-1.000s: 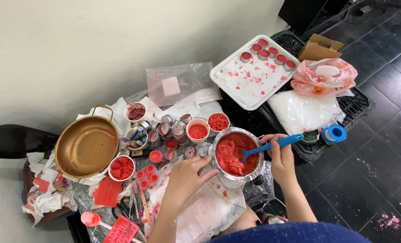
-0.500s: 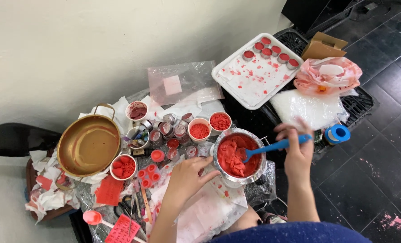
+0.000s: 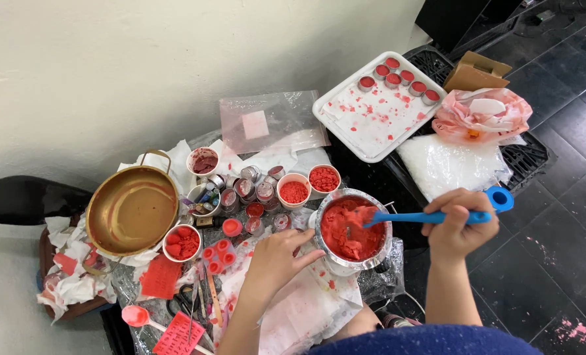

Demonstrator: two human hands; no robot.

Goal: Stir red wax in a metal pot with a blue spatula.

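Lifted since a second ago: blue spatula (image 3: pixel 424 216), fisted in right hand (image 3: pixel 457 223).
Left hand (image 3: pixel 276 258), fingers spread, steadies steel pot (image 3: pixel 352 230) of red paste.

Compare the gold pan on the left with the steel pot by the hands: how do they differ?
The gold pan is wide, shallow and holds nothing but a brownish film; the steel pot is narrower, deeper and full of red paste.
No hand is near the gold pan; the left hand steadies the steel pot while the right hand works a blue spatula in it.
Both are round metal vessels.
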